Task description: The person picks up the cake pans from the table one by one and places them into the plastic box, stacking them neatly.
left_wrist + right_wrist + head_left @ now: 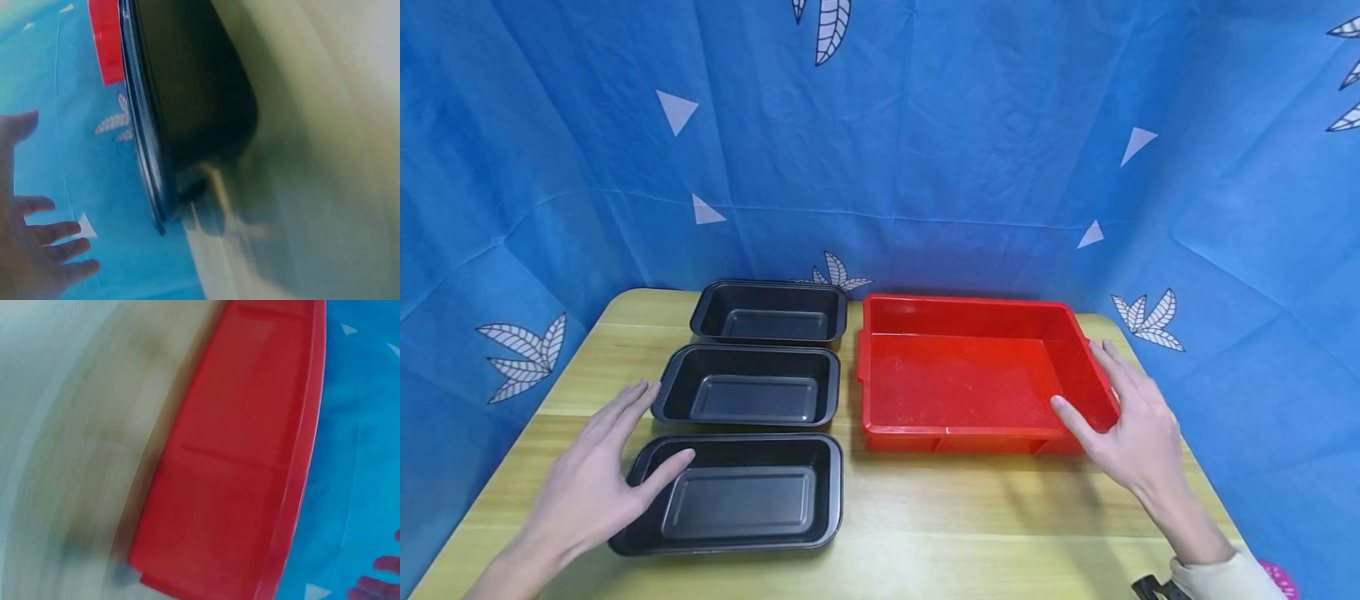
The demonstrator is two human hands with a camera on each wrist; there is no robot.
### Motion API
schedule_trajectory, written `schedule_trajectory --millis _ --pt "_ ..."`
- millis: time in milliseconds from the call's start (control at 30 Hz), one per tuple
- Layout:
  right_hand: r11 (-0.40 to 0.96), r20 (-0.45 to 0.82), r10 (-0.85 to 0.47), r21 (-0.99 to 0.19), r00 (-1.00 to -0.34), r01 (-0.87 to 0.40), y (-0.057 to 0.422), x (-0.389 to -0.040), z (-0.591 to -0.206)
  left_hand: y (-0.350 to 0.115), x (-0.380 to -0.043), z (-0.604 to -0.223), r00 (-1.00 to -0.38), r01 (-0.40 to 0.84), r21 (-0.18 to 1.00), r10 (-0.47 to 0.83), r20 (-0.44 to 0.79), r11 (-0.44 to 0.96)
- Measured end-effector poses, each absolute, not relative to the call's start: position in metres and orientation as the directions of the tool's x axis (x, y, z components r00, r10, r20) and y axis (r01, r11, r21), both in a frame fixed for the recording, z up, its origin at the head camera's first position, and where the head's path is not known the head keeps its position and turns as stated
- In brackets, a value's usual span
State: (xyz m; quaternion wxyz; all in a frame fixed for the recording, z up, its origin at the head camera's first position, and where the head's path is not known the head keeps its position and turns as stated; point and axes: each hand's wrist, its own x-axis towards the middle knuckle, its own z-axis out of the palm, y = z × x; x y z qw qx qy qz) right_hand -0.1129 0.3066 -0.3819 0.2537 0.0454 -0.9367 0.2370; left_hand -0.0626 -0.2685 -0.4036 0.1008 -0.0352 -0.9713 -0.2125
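My left hand, fingers spread and nearly straight, is over the left end of the nearest black loaf pan. Its fingertips reach toward the left end of the middle loaf pan. In the left wrist view the same hand shows nothing in its grasp beside a dark pan. My right hand is at the near right corner of the red plastic tray, thumb and fingers apart over its right rim. The right wrist view shows the tray's red outer wall and a few fingertips.
A third black loaf pan stands at the back left, in a column with the other two. All stand on a wooden table. A blue patterned cloth hangs behind and along both sides. A small pink object shows at lower right.
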Motion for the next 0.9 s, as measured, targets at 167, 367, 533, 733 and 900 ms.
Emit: schedule_trajectory --millis 167,367,533,733,900 --pt "0.88 0.436 0.085 -0.454 -0.896 -0.138 0.321 -0.12 -0.381 -0.28 -0.058 -0.414 -0.987 0.046 0.485 -0.036 0.158 0.873" --pt "0.856 0.327 0.117 -0.512 -0.938 -0.072 0.339 -0.13 -0.385 -0.293 -0.056 -0.428 -0.989 0.007 0.602 -0.085 0.123 0.799" --pt "0.82 0.215 0.153 -0.573 -0.965 0.002 0.354 -0.141 -0.387 -0.297 -0.056 -0.438 -0.992 -0.058 0.663 -0.115 0.043 0.746" --pt "0.793 0.139 0.182 -0.606 -0.973 0.062 0.369 -0.154 -0.393 -0.3 -0.053 -0.449 -0.986 -0.156 0.683 -0.156 -0.063 0.714" --pt "0.77 0.099 0.186 -0.633 -0.978 0.082 0.376 -0.164 -0.397 -0.303 -0.053 -0.455 -0.973 -0.231 0.668 -0.173 -0.153 0.708"
